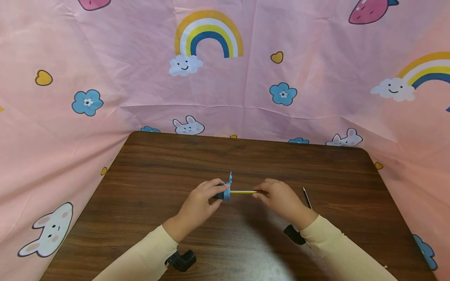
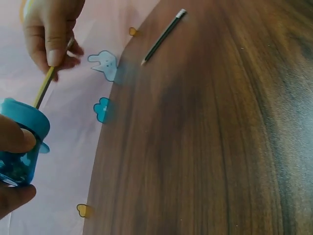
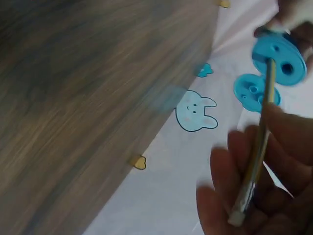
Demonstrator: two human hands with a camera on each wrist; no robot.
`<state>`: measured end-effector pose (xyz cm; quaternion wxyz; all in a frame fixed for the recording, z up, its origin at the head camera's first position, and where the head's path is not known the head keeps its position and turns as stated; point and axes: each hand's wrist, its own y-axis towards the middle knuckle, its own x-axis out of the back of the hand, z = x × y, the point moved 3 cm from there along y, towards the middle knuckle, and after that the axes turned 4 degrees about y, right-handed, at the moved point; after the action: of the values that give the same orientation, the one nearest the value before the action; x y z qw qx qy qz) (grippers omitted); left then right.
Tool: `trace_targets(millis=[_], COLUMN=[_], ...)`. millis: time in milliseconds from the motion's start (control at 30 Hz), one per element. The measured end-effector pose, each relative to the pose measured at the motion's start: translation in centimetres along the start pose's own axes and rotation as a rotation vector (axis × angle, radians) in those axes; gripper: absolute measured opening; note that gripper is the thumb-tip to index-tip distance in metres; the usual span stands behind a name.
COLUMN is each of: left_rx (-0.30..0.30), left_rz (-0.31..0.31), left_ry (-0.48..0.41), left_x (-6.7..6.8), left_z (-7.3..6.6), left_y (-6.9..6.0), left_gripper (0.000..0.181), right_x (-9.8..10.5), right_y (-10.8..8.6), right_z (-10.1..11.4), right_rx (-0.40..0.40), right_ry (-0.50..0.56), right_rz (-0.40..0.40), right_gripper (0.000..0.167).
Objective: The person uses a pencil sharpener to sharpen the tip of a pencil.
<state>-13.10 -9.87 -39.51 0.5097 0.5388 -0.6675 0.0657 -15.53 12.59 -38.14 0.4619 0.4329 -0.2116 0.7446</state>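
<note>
My left hand (image 1: 198, 201) grips a blue pencil sharpener (image 1: 227, 193) on its side above the table, thumb and fingers round its dark see-through body. Its round lid (image 3: 254, 92) hangs flipped open, and the right wrist view shows holes of different sizes in its face. A yellow-and-dark striped pencil (image 1: 243, 192) has its point end in one hole; the tip is hidden inside. Between thumb and fingers my right hand (image 1: 281, 198) pinches the pencil, whose eraser end (image 3: 238, 217) points toward the palm.
A second, dark pencil with a white end (image 2: 164, 36) lies on the brown wooden table (image 1: 168, 164), near my right forearm. Black wrist cameras (image 1: 183, 260) sit at both wrists. A pink patterned cloth (image 1: 147, 50) hangs behind and beside the table.
</note>
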Motion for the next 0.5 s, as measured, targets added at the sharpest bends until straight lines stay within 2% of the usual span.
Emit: trace_targets(millis=[133,200,267,400,500], left_rx=[0.173,0.251,0.310,0.381,0.429], left_rz=[0.048,0.064,0.072,0.093,0.119], left_ry=[-0.086,-0.140,-0.183,-0.237,-0.269], left_x=[0.3,0.4,0.5,0.6,0.6], left_z=[0.4,0.5,0.6,0.6,0.6], left_y=[0.1,0.1,0.2,0.4,0.6], left_gripper=[0.047,0.046,0.046,0.047,0.047], right_x=[-0.1,-0.2,-0.4,-0.7,-0.8], right_y=[-0.6,-0.9,-1.1,-1.4,-1.4], right_z=[0.1,-0.1,-0.5,-0.8,-0.8], right_rx=[0.249,0.372,0.474,0.610,0.649], right_ry=[-0.239,-0.287,-0.311,-0.335,-0.347], right_rz=[-0.228,-0.327,-0.393,-0.486,-0.548], right_gripper=[0.043,0.045,0.042,0.024,0.028])
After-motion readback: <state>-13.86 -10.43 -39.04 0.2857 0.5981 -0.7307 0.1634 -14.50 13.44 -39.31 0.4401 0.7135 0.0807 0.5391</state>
